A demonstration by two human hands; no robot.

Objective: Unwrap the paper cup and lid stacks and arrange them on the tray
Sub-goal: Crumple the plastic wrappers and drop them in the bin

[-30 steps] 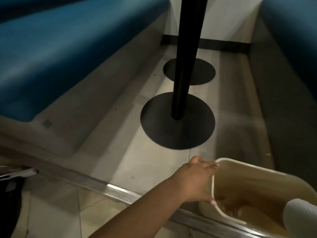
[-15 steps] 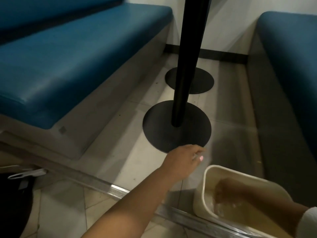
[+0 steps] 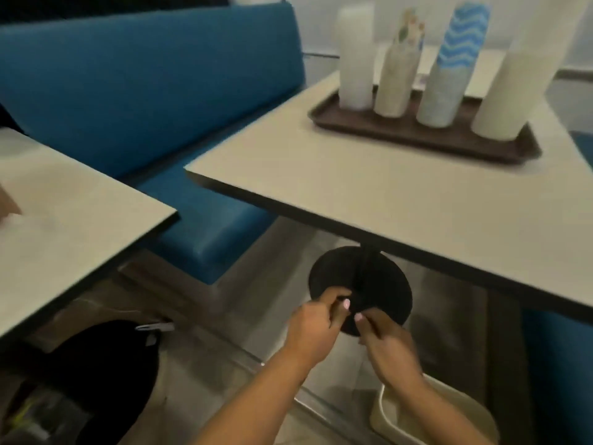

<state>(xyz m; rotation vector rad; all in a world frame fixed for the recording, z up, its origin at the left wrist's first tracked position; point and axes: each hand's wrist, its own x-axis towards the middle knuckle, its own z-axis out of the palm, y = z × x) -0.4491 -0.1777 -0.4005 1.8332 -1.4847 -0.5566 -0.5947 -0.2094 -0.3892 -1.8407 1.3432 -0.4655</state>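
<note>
A brown tray [image 3: 449,145] sits on the far side of the beige table [image 3: 385,200]. Four upright stacks stand on it: a white stack [image 3: 354,56], a tan cup stack [image 3: 398,81] with wrap bunched at its top, a blue zigzag cup stack [image 3: 449,72] and a tall white stack [image 3: 513,88]. Below the table edge, my left hand [image 3: 313,326] and my right hand [image 3: 385,343] meet with curled fingers, fingertips nearly touching. I see nothing clearly held between them.
A cream bin [image 3: 385,409] stands on the floor under my right forearm. A black bag [image 3: 106,374] lies at lower left. The table's black base [image 3: 388,284] is just beyond my hands. A second table [image 3: 64,213] and blue bench [image 3: 144,75] are on the left.
My view has lifted from the floor to the tabletop and tray. My right hand has come out of the bin, and both hands have come together above it.
</note>
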